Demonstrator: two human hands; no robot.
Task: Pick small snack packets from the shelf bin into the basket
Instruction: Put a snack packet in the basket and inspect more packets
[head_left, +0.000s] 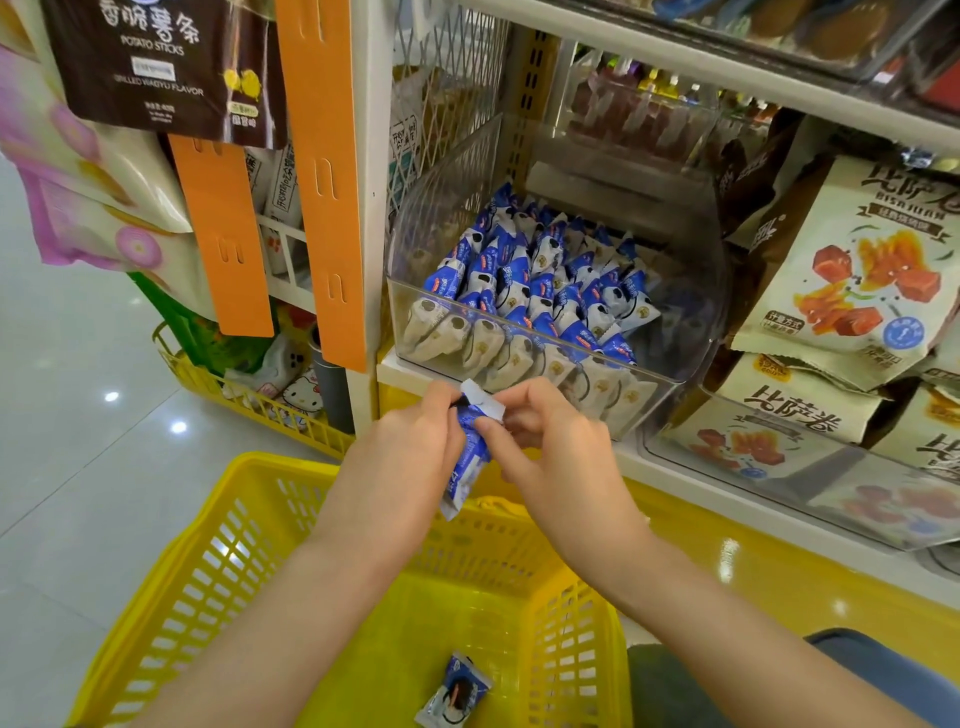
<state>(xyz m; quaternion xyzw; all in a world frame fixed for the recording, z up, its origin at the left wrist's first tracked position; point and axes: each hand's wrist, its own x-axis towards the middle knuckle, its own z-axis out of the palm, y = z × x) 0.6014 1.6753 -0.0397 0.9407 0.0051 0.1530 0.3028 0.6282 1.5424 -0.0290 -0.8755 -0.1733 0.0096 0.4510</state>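
Two bare hands were close together, both on one small blue-and-white snack packet. The left hand had its fingers curled round the packet's upper part from the left. The right hand pinched the white top edge between its thumb and curled fingers from the right. The packet hung roughly upright, tilted a little, with its lower end pointing down over the far rim of the yellow basket and not touching it. A second packet of the same kind lay on the basket's bottom, near the lower edge of the view.

Just behind and above the hands stood the clear shelf bin, its front wall close to the knuckles. Inside it, many more packets stood in tight rows across the left and middle, while the right part showed only clear plastic. To the right of the bin lay beige snack bags printed with red cubes. To the left, two orange strips hung by the shelf post, and a dark potato-stick bag hung at the top left. A floor basket, also yellow, sat on the pale tiled floor
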